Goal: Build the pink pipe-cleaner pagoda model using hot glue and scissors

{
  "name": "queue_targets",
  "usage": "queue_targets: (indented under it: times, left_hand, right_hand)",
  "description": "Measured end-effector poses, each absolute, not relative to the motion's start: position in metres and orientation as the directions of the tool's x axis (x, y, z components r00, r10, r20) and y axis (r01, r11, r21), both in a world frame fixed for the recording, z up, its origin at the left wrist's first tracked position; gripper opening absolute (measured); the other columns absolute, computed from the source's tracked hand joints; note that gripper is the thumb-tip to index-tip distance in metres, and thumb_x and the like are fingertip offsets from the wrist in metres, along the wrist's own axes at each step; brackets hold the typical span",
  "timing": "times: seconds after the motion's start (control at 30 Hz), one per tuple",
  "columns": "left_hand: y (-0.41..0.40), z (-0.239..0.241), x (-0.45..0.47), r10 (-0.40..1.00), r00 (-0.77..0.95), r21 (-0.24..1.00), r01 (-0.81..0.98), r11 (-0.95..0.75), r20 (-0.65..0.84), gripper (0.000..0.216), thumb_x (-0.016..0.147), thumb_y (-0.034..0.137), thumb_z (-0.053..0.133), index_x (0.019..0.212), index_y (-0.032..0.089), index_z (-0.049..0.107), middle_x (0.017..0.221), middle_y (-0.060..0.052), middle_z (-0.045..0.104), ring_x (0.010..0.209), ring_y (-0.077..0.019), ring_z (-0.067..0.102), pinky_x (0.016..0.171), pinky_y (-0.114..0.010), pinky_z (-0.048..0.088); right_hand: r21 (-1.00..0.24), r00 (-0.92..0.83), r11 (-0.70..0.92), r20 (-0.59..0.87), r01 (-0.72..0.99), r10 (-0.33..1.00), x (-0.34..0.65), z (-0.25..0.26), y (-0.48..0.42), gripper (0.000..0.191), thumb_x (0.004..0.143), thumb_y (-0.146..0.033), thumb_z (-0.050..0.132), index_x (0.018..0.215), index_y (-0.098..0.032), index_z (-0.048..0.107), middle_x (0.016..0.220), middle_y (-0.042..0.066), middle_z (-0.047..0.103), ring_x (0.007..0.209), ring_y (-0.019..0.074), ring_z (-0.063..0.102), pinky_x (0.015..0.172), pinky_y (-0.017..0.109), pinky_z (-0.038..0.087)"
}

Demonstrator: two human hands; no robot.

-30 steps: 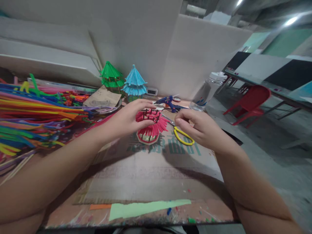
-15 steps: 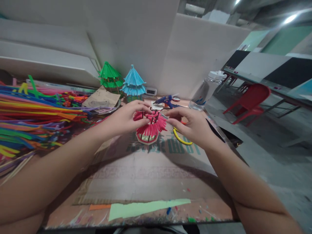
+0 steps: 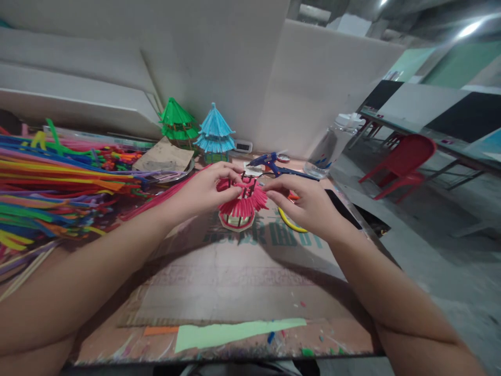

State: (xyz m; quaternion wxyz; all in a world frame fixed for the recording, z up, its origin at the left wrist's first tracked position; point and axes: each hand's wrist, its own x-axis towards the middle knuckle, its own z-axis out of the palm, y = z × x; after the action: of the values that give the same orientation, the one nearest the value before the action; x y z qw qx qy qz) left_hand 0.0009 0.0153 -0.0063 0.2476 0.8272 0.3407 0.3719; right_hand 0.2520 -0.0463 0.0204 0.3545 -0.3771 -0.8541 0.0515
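Observation:
A small pink model pavilion (image 3: pixel 243 204) stands on the cardboard, with a fringed pipe-cleaner roof, dark posts and a pale many-sided base. At its upper left, the thumb and fingers of my left hand (image 3: pixel 209 189) are closed on the frame above the roof. My right hand (image 3: pixel 303 201) is at the right edge of that roof, thumb and forefinger brought together in a pinch. What lies between those fingertips is too small to make out. Behind the model lies a blue glue gun (image 3: pixel 271 163). Yellow-handled scissors (image 3: pixel 291 222) are partly hidden under my right hand.
Bundles of coloured pipe cleaners (image 3: pixel 66 177) cover the left side. A green model pavilion (image 3: pixel 177 120) and a blue one (image 3: pixel 214 133) stand at the back. A clear plastic jar (image 3: pixel 329 146) is at the back right. Pale green paper (image 3: pixel 238 334) lies along the front edge.
My right hand has shifted slightly left, its fingertips now close against the pink roof. The left hand and the model have barely moved.

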Motion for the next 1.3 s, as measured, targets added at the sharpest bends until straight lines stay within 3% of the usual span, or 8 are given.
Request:
queue_targets:
  times: [0.3, 0.47, 0.57, 0.7, 0.8, 1.0, 1.3]
  left_hand:
    - [0.016, -0.01, 0.0, 0.74, 0.498, 0.64, 0.398, -0.658, 0.452, 0.022, 0.09, 0.041, 0.063, 0.091, 0.021, 0.073, 0.137, -0.011, 0.068, 0.13, -0.0275, 0.064, 0.115, -0.048, 0.049]
    - [0.016, -0.01, -0.002, 0.641, 0.573, 0.463, 0.444, -0.767, 0.511, 0.019, 0.091, 0.036, 0.06, 0.089, 0.021, 0.071, 0.137, -0.013, 0.067, 0.132, -0.029, 0.062, 0.115, -0.05, 0.048]
    - [0.012, -0.002, -0.004, 0.606, 0.599, 0.365, 0.486, -0.794, 0.523, 0.025, 0.092, 0.037, 0.061, 0.106, 0.02, 0.073, 0.141, -0.015, 0.066, 0.138, -0.0326, 0.058, 0.117, -0.053, 0.045]
    - [0.01, 0.009, -0.008, 0.602, 0.597, 0.369, 0.477, -0.798, 0.53, 0.055, 0.091, 0.04, 0.065, 0.141, 0.017, 0.06, 0.146, -0.016, 0.065, 0.136, -0.0321, 0.061, 0.117, -0.049, 0.046]
    - [0.016, 0.009, -0.011, 0.584, 0.618, 0.362, 0.459, -0.811, 0.526, 0.064, 0.092, 0.047, 0.067, 0.149, 0.019, 0.056, 0.153, -0.016, 0.061, 0.14, -0.0324, 0.058, 0.12, -0.049, 0.044]
    - [0.031, -0.006, -0.013, 0.58, 0.652, 0.303, 0.497, -0.813, 0.488, 0.076, 0.089, 0.064, 0.072, 0.147, 0.016, 0.061, 0.155, -0.021, 0.058, 0.146, -0.037, 0.053, 0.124, -0.055, 0.039]
    - [0.026, -0.002, -0.015, 0.574, 0.628, 0.243, 0.536, -0.808, 0.525, 0.069, 0.085, 0.066, 0.076, 0.133, 0.018, 0.064, 0.145, -0.019, 0.064, 0.14, -0.0383, 0.056, 0.119, -0.055, 0.041]
  right_hand:
    - [-0.346, -0.48, 0.714, 0.557, 0.608, 0.678, 0.253, 0.019, -0.045, 0.015, 0.102, -0.02, 0.062, 0.105, -0.018, 0.076, 0.098, 0.006, 0.08, 0.084, 0.017, 0.071, 0.073, 0.027, 0.051]
    - [-0.346, -0.481, 0.703, 0.539, 0.621, 0.691, 0.253, 0.019, -0.046, 0.015, 0.102, -0.022, 0.061, 0.104, -0.019, 0.076, 0.097, 0.005, 0.08, 0.083, 0.0174, 0.07, 0.072, 0.028, 0.051]
    - [-0.354, -0.479, 0.692, 0.525, 0.629, 0.704, 0.252, 0.018, -0.046, 0.016, 0.103, -0.024, 0.061, 0.104, -0.019, 0.076, 0.097, 0.006, 0.08, 0.083, 0.018, 0.07, 0.073, 0.029, 0.051]
    - [-0.339, -0.481, 0.691, 0.525, 0.639, 0.702, 0.252, 0.017, -0.045, 0.017, 0.103, -0.025, 0.06, 0.104, -0.019, 0.075, 0.096, 0.006, 0.079, 0.083, 0.018, 0.069, 0.073, 0.029, 0.05]
    - [-0.332, -0.486, 0.691, 0.52, 0.643, 0.702, 0.252, 0.016, -0.045, 0.017, 0.104, -0.026, 0.059, 0.104, -0.019, 0.075, 0.096, 0.007, 0.079, 0.083, 0.0183, 0.069, 0.073, 0.03, 0.05]
    - [-0.294, -0.506, 0.703, 0.524, 0.648, 0.685, 0.252, 0.015, -0.044, 0.018, 0.103, -0.024, 0.058, 0.103, -0.017, 0.075, 0.094, 0.007, 0.078, 0.081, 0.0175, 0.068, 0.071, 0.029, 0.049]
    - [-0.265, -0.529, 0.713, 0.516, 0.649, 0.674, 0.252, 0.014, -0.043, 0.018, 0.103, -0.023, 0.058, 0.101, -0.018, 0.075, 0.091, 0.006, 0.077, 0.078, 0.017, 0.066, 0.068, 0.028, 0.047]
